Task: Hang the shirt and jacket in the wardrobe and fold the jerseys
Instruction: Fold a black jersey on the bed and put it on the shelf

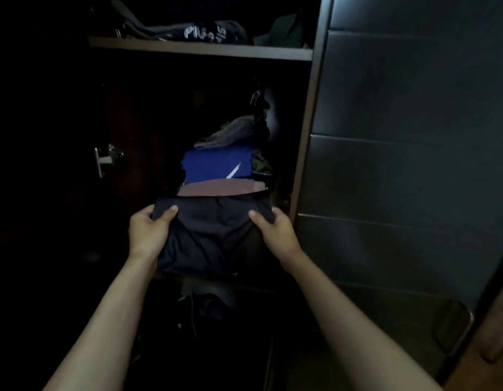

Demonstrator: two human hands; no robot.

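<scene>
A folded dark jersey (211, 235) is held in front of the open wardrobe's lower compartment. My left hand (148, 230) grips its left edge with the thumb on top. My right hand (275, 230) grips its right edge the same way. Just behind it lies a folded brown garment (216, 189), then a folded blue jersey (216, 165) with a white streak. A grey crumpled garment (233, 132) sits on top at the back. The inside of the wardrobe is very dark.
An upper shelf (199, 49) carries dark clothes with white lettering. The wardrobe's dark closed door (408, 165) fills the right side. A metal hinge (103, 160) shows on the left. More dark clothing (208, 303) lies below the shelf edge.
</scene>
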